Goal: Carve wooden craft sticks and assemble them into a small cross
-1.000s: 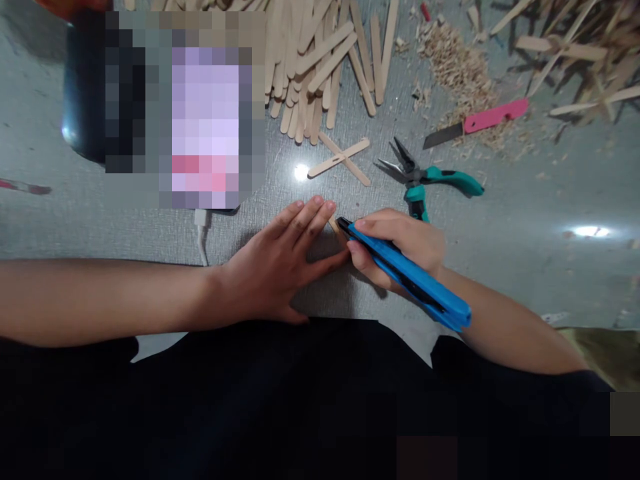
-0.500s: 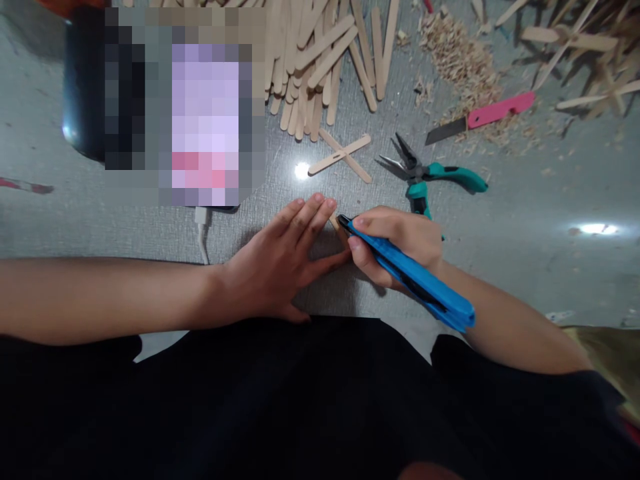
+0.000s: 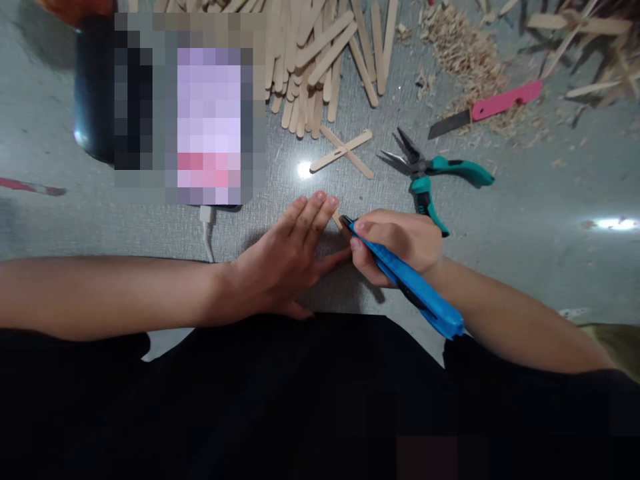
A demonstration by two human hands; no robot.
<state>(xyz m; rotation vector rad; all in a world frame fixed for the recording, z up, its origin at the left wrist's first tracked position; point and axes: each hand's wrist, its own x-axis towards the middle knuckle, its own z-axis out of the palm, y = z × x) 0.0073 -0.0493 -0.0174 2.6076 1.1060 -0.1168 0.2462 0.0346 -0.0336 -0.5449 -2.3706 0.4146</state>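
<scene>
My right hand (image 3: pixel 400 243) is closed around a blue utility knife (image 3: pixel 423 293), its dark tip pointing up and left, against a wooden craft stick (image 3: pixel 337 220). Most of that stick is hidden under my hands. My left hand (image 3: pixel 295 250) lies stretched out on the table, fingertips beside the stick's upper end and one finger reaching towards my right hand. Just above, two craft sticks form a cross (image 3: pixel 343 152); a small slot shows in the upper one. Pliers (image 3: pixel 420 170) with teal handles lie spread to the right of the cross.
Many loose craft sticks (image 3: pixel 303 73) are heaped at the top. Wood shavings (image 3: pixel 465 57) lie near a pink-handled cutter (image 3: pixel 505 103). More crossed sticks (image 3: pixel 580 27) sit at upper right. At left are a blurred phone (image 3: pixel 209 113) with a white cable (image 3: pixel 207 230) and a dark rounded object (image 3: pixel 93 87).
The rear end of the blue knife has swung slightly left and down, its tip staying at the stick. The whole view has shifted a little; my left hand stays pressed down.
</scene>
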